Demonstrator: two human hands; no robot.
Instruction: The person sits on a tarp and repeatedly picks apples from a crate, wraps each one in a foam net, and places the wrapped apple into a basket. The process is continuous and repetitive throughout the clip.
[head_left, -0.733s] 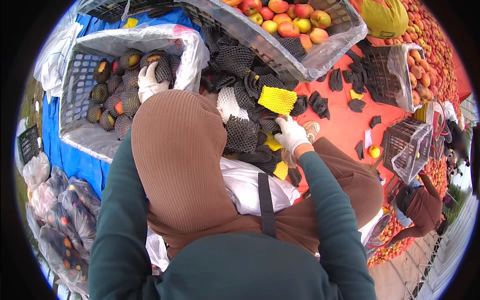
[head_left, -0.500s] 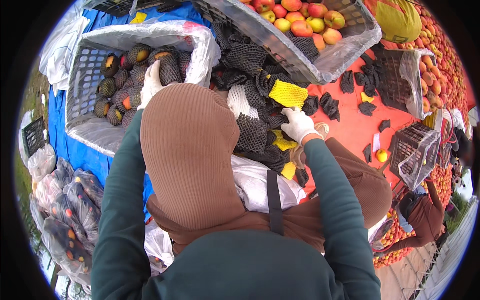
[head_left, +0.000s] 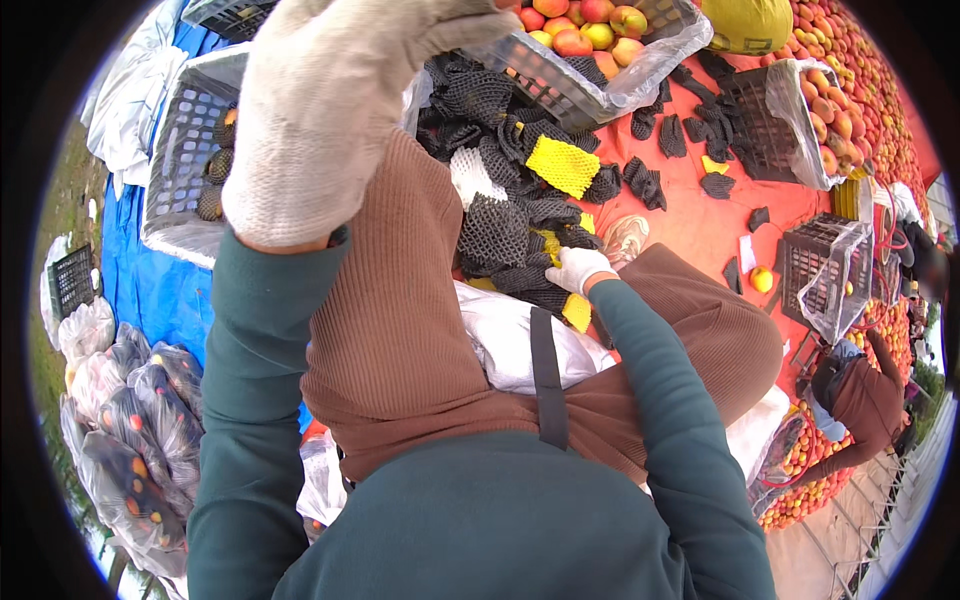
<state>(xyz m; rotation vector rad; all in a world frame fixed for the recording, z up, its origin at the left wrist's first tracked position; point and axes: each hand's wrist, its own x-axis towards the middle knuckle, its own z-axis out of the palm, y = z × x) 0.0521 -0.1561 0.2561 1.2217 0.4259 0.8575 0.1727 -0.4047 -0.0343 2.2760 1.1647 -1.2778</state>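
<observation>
My left hand [head_left: 315,120], in a white knit glove, is raised large and close in front of the view. Its thumb stretches right, while the other fingers run past the top edge, so whether it holds anything is hidden. Behind it stands a lined plastic crate [head_left: 172,190] of fruit in black foam nets [head_left: 218,165], mostly covered by the hand. My right hand [head_left: 580,270], also gloved, is closed at the near edge of a heap of black foam nets [head_left: 493,230], its fingertips on one of them. A yellow foam net [head_left: 562,166] lies on the heap.
A lined crate of bare apples [head_left: 590,40] stands beyond the heap. More crates [head_left: 825,275] and a large bank of apples [head_left: 850,60] lie right, where another person [head_left: 865,395] bends. Bagged fruit [head_left: 135,450] sits at left. My brown-clad legs [head_left: 400,330] flank the heap.
My left hand has left the netted fruit in the left crate and come up close to the view. My right hand has moved slightly down and left on the nets.
</observation>
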